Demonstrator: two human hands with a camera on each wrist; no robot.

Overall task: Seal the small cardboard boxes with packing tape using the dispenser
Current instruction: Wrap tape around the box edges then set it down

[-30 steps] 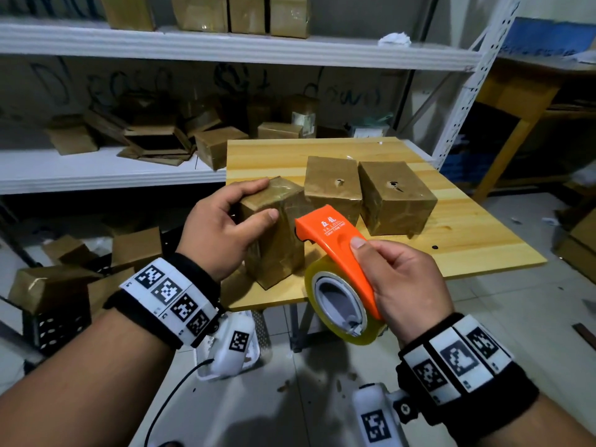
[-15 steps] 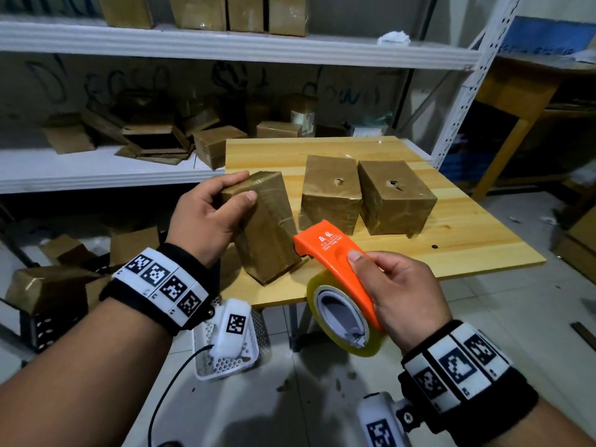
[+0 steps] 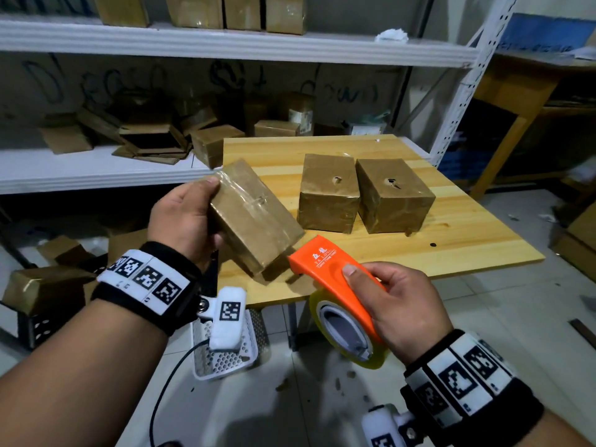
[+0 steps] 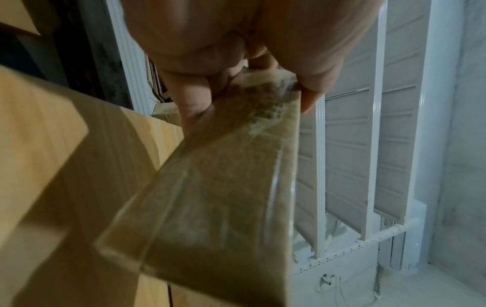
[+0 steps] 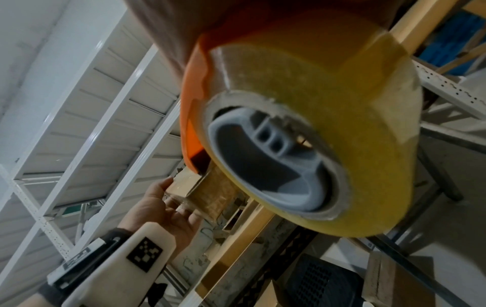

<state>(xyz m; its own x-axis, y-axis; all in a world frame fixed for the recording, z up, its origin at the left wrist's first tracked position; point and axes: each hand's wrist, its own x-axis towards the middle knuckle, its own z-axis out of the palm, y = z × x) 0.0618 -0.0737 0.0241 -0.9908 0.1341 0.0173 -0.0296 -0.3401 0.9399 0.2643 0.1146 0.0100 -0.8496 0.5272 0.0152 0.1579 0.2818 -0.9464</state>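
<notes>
A white metal shelving unit (image 3: 225, 43) is standing behind everything, its boards carrying loose cardboard boxes. In front of it a pale wooden desk (image 3: 451, 240) is bearing two taped boxes (image 3: 329, 191) that are sitting side by side, nearly touching, near its middle. A third small box (image 3: 254, 217), wrapped in glossy tape, is being held tilted over the desk's near left corner; whether its low end is touching the wood cannot be told. The left hand (image 3: 183, 217) is gripping this box at its upper left end, thumb lying on the top face and fingers (image 4: 194, 97) curling round underneath. Just beside the box's lower right corner, the orange tape dispenser (image 3: 335, 279) is pointing its nose toward the box, with a yellowish tape roll (image 5: 328, 145) hanging on its grey hub below the desk edge. The right hand (image 3: 403, 304) is clasping the dispenser, thumb pressing flat on the orange top. A white perforated basket (image 3: 225, 359) is sitting on the tiled floor beneath the left wrist.
</notes>
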